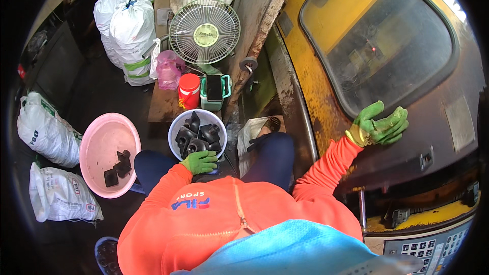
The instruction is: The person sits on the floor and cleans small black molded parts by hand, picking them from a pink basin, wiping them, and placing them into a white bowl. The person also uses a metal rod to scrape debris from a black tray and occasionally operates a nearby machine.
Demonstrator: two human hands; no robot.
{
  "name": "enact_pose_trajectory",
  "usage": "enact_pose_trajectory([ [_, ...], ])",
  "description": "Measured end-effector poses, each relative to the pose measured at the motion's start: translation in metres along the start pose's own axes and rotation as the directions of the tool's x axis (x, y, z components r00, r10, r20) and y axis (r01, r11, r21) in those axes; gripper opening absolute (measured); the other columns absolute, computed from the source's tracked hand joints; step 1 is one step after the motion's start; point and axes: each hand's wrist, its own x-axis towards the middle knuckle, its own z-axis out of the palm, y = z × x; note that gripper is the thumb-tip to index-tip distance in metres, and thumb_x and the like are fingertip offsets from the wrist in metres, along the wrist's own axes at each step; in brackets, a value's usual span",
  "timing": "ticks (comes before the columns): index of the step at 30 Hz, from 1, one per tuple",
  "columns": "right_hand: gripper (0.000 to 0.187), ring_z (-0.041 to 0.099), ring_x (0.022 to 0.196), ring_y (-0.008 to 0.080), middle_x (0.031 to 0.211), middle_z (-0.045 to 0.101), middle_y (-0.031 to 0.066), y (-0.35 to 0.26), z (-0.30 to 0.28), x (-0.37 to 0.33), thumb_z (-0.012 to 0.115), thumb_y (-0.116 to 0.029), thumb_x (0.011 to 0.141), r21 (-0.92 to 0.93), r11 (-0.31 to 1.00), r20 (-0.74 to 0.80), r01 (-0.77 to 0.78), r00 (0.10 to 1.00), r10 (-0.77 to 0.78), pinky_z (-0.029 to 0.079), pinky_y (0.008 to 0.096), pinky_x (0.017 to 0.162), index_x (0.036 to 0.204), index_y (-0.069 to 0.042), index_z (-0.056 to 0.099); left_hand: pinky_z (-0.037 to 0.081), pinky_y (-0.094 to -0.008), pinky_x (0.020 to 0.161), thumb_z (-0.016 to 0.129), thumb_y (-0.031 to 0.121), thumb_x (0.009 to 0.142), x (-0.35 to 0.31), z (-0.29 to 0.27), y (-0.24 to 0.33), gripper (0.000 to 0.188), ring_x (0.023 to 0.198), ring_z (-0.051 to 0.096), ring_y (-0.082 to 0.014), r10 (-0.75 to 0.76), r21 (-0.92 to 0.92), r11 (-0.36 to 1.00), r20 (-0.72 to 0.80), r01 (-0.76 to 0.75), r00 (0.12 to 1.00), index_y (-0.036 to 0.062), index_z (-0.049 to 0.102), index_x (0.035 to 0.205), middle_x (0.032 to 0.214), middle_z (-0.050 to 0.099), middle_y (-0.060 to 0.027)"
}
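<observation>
My left hand [200, 162], in a green glove, lies at the near rim of a pale lavender basin [218, 117]. Its fingers are stretched out and hold nothing I can see. Several black funnel-like moulded parts [197, 135] fill that basin, which stands between my knees. Out to the right, my right hand [379, 124], gloved in green too, is raised in front of the yellow and dark machine door [326, 79], just below its window [377, 40]. Its fingers are apart with nothing in them. Whether it touches the door I cannot tell.
A pink basin [91, 168] with a few black parts stands at left. White sacks [133, 35] lie and stand beyond. Ahead are a fan [205, 31], a red jug [189, 91] and a green box with a phone [215, 87]. A control panel [433, 249] sits lower right.
</observation>
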Motion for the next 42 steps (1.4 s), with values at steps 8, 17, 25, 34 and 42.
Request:
enact_pose_trajectory([
  [8, 0.049, 0.053, 0.118, 0.0382, 0.132, 0.059, 0.0043, 0.048, -0.053, 0.003, 0.065, -0.041, 0.086, -0.368, 0.922, 0.196, 0.118, 0.979, -0.047, 0.038, 0.0564, 0.087, 0.127, -0.015, 0.06, 0.046, -0.0504, 0.095, 0.044, 0.031, 0.101, 0.004, 0.002, 0.0, 0.046, 0.113, 0.057, -0.0384, -0.032, -0.126, 0.992, -0.064, 0.023, 0.997, 0.0089, 0.045, 0.141, 0.134, 0.054, -0.0128],
  [17, 0.055, 0.055, 0.114, 0.0401, 0.132, 0.057, 0.0151, 0.078, -0.101, 0.019, 0.064, -0.044, 0.087, -0.352, 0.905, 0.339, 0.238, 0.934, -0.114, 0.041, 0.054, 0.088, 0.132, -0.013, 0.056, 0.044, -0.0509, 0.099, 0.05, 0.032, 0.098, -0.001, -0.01, -0.006, 0.05, 0.115, 0.056, -0.0377, -0.037, -0.139, 0.989, 0.031, 0.041, 0.999, 0.011, 0.043, 0.143, 0.136, 0.053, -0.013],
  [25, 0.049, 0.054, 0.112, 0.0377, 0.136, 0.054, 0.0117, 0.082, -0.097, 0.017, 0.066, -0.041, 0.086, -0.378, 0.893, 0.29, 0.244, 0.947, -0.137, 0.041, 0.0524, 0.085, 0.128, -0.018, 0.06, 0.044, -0.0504, 0.1, 0.055, 0.034, 0.096, -0.009, -0.021, -0.01, 0.054, 0.12, 0.053, -0.037, -0.011, -0.134, 0.991, 0.02, 0.014, 1.0, 0.0114, 0.042, 0.144, 0.14, 0.05, -0.0131],
  [34, 0.047, 0.054, 0.11, 0.0338, 0.134, 0.055, 0.0089, 0.085, -0.097, 0.015, 0.069, -0.04, 0.083, -0.375, 0.895, 0.297, 0.242, 0.946, -0.132, 0.04, 0.0476, 0.082, 0.125, -0.021, 0.063, 0.044, -0.0501, 0.1, 0.055, 0.032, 0.096, -0.014, -0.018, -0.007, 0.052, 0.121, 0.053, -0.037, -0.044, -0.167, 0.985, -0.063, 0.033, 0.997, 0.0106, 0.043, 0.143, 0.139, 0.05, -0.0127],
  [42, 0.049, 0.054, 0.111, 0.0314, 0.136, 0.055, 0.0044, 0.087, -0.094, 0.011, 0.07, -0.042, 0.081, -0.4, 0.89, 0.285, 0.22, 0.952, -0.107, 0.038, 0.0463, 0.084, 0.127, -0.025, 0.062, 0.042, -0.0496, 0.102, 0.056, 0.033, 0.096, -0.013, -0.018, -0.007, 0.051, 0.123, 0.051, -0.0372, -0.058, -0.146, 0.989, -0.124, 0.04, 0.991, 0.0105, 0.046, 0.141, 0.138, 0.052, -0.0119],
])
